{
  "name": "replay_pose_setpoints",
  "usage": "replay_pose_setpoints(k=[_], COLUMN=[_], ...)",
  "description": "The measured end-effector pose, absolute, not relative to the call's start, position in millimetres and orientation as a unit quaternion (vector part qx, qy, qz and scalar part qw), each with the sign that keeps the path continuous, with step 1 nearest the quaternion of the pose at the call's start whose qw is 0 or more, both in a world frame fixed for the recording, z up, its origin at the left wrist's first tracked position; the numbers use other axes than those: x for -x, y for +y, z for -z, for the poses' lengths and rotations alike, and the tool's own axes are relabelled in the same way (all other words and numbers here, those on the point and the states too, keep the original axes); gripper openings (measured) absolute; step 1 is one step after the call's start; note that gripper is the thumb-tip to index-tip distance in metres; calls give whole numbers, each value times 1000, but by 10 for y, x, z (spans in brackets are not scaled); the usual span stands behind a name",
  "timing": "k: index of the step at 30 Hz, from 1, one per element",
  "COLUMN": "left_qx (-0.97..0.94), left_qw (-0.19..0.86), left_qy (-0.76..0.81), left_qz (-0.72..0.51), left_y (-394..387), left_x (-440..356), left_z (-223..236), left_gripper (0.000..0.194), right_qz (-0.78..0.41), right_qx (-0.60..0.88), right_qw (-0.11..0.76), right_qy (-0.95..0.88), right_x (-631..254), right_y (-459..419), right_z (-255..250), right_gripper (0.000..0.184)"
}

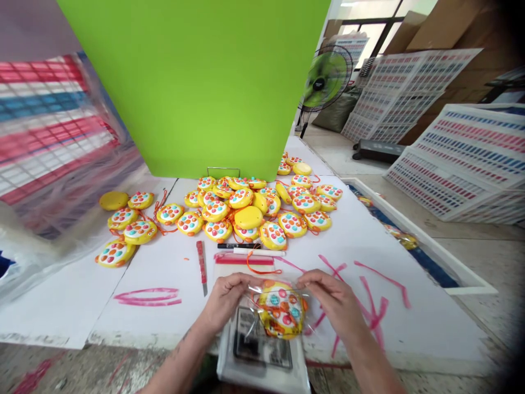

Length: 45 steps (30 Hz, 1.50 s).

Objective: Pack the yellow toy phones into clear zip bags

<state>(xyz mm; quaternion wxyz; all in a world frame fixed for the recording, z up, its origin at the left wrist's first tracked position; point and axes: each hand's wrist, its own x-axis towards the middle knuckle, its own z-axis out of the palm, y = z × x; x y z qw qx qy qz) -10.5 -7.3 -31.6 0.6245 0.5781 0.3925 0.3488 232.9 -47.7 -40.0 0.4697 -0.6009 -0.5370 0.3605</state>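
Note:
My left hand (225,298) and my right hand (333,300) pinch the top edges of a clear plastic bag (268,289), one on each side. Inside the bag sits a yellow round toy (281,311) with coloured buttons and an orange cord. The bag is held just above a stack of flat clear bags (262,358) at the near table edge. A heap of the same yellow toys (241,210) lies farther back on the white table (410,284).
A red-handled knife (202,266), a black pen (238,245) and a white marker (258,252) lie between my hands and the heap. A big green panel (197,82) stands behind. Wrapped printed sheets sit at the left, a fan (326,79) and printed boards at the right.

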Motion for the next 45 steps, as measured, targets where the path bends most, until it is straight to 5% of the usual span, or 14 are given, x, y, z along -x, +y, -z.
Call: replay_pose_setpoints(k=[7, 13, 17, 28, 30, 36, 38, 42, 45], left_qx=[-626, -612, -625, -808, -840, -873, -876, -883, -887], left_qw=[587, 584, 557, 252, 195, 111, 99, 77, 58], left_qy=[384, 405, 413, 438, 428, 434, 440, 438, 438], left_qz=[-341, -346, -358, -303, -271, -191, -173, -148, -136], left_y=[-100, -119, -131, -146, -143, -145, -145, -149, -160], left_x=[128, 128, 111, 8, -11, -68, -80, -93, -97], left_z=[203, 230, 260, 380, 394, 427, 430, 421, 420], left_gripper=[26, 37, 34, 13, 13, 13, 12, 11, 9], right_qz=[-388, -425, -444, -420, -403, -139, -122, -194, -194], right_qx=[607, 617, 607, 630, 650, 533, 563, 636, 608], right_qw=[485, 370, 374, 413, 454, 793, 750, 477, 369], right_qy=[-496, -549, -543, -506, -458, -263, -325, -574, -675], right_x=[-2337, -2277, -2289, -2666, -2815, -3093, -2974, -2536, -2247], right_y=[-448, -448, -432, -269, -221, 6, 88, 285, 443], right_z=[387, 363, 336, 146, 185, 56, 25, 169, 339], right_gripper=[26, 39, 40, 40, 37, 22, 28, 46, 56])
